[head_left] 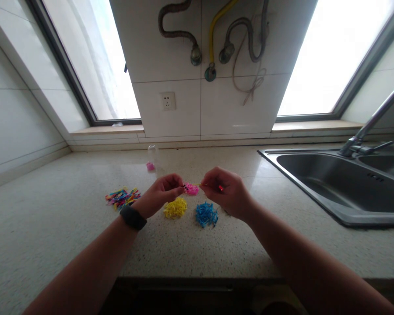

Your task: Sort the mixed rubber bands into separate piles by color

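My left hand (pixel 167 189) is closed in a pinch over the counter, with something small and dark at its fingertips that I cannot make out. Facing it, my right hand (pixel 226 191) pinches a thin yellow strand (pixel 197 184) that spans part of the gap between the hands. A small pink pile of bands (pixel 192 189) shows behind and between the fingertips. Nearer to me lie a yellow pile of bands (pixel 175 208) and a blue pile of bands (pixel 206 214). A red spot (pixel 220 188) shows among my right fingers; its kind is unclear.
Left of my left wrist lies a mixed multicoloured pile (pixel 122 197). Farther back stand a clear plastic container (pixel 153 154) and a small pink object (pixel 150 166). To the right a steel sink (pixel 315 188) with a faucet (pixel 371 120) is set into the speckled counter (pixel 170 253).
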`<state>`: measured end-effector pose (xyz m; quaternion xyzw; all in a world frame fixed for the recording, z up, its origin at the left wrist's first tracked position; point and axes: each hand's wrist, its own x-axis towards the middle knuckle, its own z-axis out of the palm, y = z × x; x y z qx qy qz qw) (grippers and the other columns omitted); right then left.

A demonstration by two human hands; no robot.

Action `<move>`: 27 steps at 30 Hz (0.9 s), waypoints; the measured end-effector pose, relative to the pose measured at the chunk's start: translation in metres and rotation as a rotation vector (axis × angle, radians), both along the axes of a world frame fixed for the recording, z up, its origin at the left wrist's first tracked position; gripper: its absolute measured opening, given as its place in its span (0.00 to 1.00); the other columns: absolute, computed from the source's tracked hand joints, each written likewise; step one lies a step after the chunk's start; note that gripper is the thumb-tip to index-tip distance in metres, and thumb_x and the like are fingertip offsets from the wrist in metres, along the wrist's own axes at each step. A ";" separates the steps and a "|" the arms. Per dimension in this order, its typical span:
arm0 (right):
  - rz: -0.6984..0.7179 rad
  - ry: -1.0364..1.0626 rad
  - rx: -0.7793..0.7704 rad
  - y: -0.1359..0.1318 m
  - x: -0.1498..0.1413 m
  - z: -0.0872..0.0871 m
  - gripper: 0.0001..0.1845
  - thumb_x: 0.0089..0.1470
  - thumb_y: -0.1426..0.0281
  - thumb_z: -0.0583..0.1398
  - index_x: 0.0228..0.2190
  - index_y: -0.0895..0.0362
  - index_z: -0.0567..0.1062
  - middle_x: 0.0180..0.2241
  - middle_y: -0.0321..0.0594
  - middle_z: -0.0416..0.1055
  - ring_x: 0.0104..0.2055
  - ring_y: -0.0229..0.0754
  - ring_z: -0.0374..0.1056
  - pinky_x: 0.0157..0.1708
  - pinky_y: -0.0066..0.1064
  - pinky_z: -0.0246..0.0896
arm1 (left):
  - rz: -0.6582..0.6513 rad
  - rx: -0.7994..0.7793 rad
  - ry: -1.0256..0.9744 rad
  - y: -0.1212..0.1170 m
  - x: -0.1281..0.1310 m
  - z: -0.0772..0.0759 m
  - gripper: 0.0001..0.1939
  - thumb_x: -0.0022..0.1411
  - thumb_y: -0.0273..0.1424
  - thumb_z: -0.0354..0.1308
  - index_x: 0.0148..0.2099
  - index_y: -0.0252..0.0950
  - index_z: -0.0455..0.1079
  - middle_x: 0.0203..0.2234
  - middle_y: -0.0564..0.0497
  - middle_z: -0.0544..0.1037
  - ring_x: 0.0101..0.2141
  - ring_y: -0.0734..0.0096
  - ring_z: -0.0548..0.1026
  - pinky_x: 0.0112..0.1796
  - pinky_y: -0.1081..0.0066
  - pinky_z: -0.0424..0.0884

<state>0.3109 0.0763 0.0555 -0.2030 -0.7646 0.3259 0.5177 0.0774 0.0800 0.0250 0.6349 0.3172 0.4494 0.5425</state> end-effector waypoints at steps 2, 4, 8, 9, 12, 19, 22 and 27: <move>-0.003 0.000 -0.003 0.000 0.000 0.001 0.05 0.52 0.71 0.64 0.30 0.56 0.72 0.23 0.31 0.64 0.24 0.31 0.56 0.22 0.26 0.53 | 0.002 -0.002 0.003 0.000 0.000 0.000 0.11 0.60 0.34 0.66 0.38 0.35 0.69 0.25 0.57 0.67 0.23 0.81 0.59 0.24 0.78 0.54; -0.002 0.000 -0.010 0.000 0.000 0.001 0.05 0.52 0.71 0.64 0.30 0.56 0.72 0.23 0.31 0.64 0.24 0.31 0.56 0.23 0.27 0.52 | 0.006 -0.006 0.008 0.000 0.000 0.001 0.11 0.60 0.34 0.66 0.38 0.35 0.69 0.25 0.57 0.67 0.22 0.81 0.59 0.24 0.78 0.54; -0.004 0.000 -0.023 -0.001 0.000 0.001 0.05 0.52 0.70 0.64 0.30 0.56 0.72 0.23 0.31 0.64 0.23 0.31 0.56 0.22 0.26 0.53 | 0.014 -0.014 0.010 -0.001 0.001 0.003 0.12 0.59 0.35 0.67 0.38 0.35 0.68 0.25 0.58 0.66 0.22 0.82 0.58 0.23 0.77 0.53; -0.006 -0.002 -0.023 -0.001 0.000 0.001 0.05 0.52 0.70 0.64 0.30 0.56 0.72 0.23 0.31 0.64 0.23 0.31 0.56 0.22 0.26 0.53 | 0.014 -0.013 0.008 -0.001 0.001 0.003 0.12 0.59 0.35 0.67 0.38 0.35 0.68 0.24 0.58 0.66 0.22 0.82 0.58 0.23 0.77 0.53; -0.005 -0.004 -0.024 -0.002 0.000 0.001 0.05 0.52 0.70 0.64 0.30 0.56 0.72 0.23 0.31 0.64 0.24 0.31 0.57 0.23 0.26 0.54 | 0.010 -0.006 0.001 -0.001 0.000 0.003 0.12 0.60 0.34 0.66 0.38 0.35 0.68 0.24 0.58 0.65 0.22 0.82 0.58 0.23 0.77 0.52; -0.011 0.000 -0.024 -0.003 0.000 0.002 0.06 0.52 0.69 0.64 0.29 0.56 0.71 0.22 0.31 0.64 0.23 0.31 0.56 0.22 0.26 0.54 | 0.012 -0.003 -0.017 0.001 -0.001 0.000 0.11 0.60 0.34 0.66 0.38 0.35 0.68 0.24 0.58 0.66 0.22 0.82 0.57 0.24 0.77 0.51; -0.012 -0.007 -0.019 -0.002 0.000 0.000 0.05 0.53 0.69 0.64 0.30 0.56 0.72 0.22 0.31 0.65 0.23 0.31 0.56 0.22 0.26 0.54 | 0.025 -0.008 -0.014 0.002 -0.002 0.000 0.12 0.60 0.35 0.66 0.38 0.35 0.68 0.25 0.58 0.66 0.22 0.82 0.58 0.24 0.77 0.52; -0.016 -0.004 -0.007 -0.001 -0.001 -0.001 0.05 0.53 0.68 0.65 0.31 0.56 0.73 0.22 0.30 0.64 0.22 0.31 0.55 0.21 0.26 0.51 | 0.055 -0.011 -0.006 0.002 -0.003 0.000 0.12 0.59 0.35 0.67 0.39 0.35 0.68 0.25 0.57 0.67 0.22 0.82 0.59 0.24 0.77 0.52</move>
